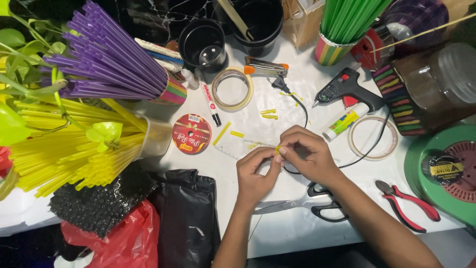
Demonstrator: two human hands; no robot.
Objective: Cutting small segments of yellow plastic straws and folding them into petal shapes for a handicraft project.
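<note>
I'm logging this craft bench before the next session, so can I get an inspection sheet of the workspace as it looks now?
Surface: white table, crowded, bare only near its front edge.
Job's things: small yellow straw piece pinched between both hands; cut yellow bits lie behind it.
Clutter: scissors, red-handled pliers, glue gun, glue stick, two tape rolls, red ribbon spool, marker.
Grippers: left hand and right hand meet fingertip to fingertip on the piece.
Cables: black cord runs from a plug under the hands towards the glue gun.
Surroundings: purple straws, yellow straws, green straws, black pots, plant leaves, black and red bags.
</note>
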